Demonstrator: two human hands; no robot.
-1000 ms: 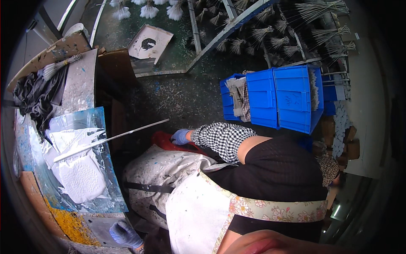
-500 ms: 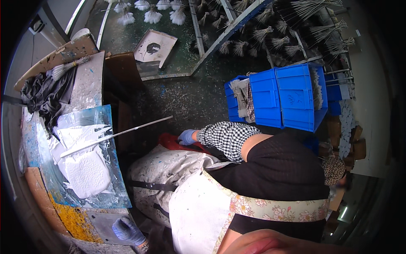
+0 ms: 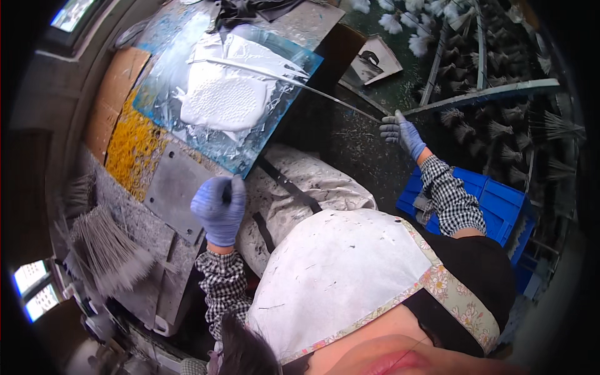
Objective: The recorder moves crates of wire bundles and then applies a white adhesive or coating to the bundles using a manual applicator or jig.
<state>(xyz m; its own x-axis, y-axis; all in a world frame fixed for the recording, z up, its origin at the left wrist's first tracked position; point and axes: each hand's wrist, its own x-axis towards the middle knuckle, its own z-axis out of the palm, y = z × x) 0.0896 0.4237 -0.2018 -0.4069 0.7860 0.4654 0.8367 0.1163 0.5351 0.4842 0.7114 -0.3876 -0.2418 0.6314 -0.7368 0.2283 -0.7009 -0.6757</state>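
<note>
1. Left hand (image 3: 219, 209): loosely curled beside the blue board's (image 3: 234, 159) near corner; I can't tell if it's holding anything.
2. Right hand (image 3: 402, 134): fingers bent at the pale stick's (image 3: 294, 80) right end; grip unclear.
3. Stick: lying across white paste (image 3: 225, 103).

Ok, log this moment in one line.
left hand: curled, beside corner of blue sheet | right hand: at end of stick, grip unclear | stick: across white paste

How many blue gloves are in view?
2: one on the left hand, beside the grey metal plate; one on the right hand, near the end of the long stick. Others may be hidden.
</note>
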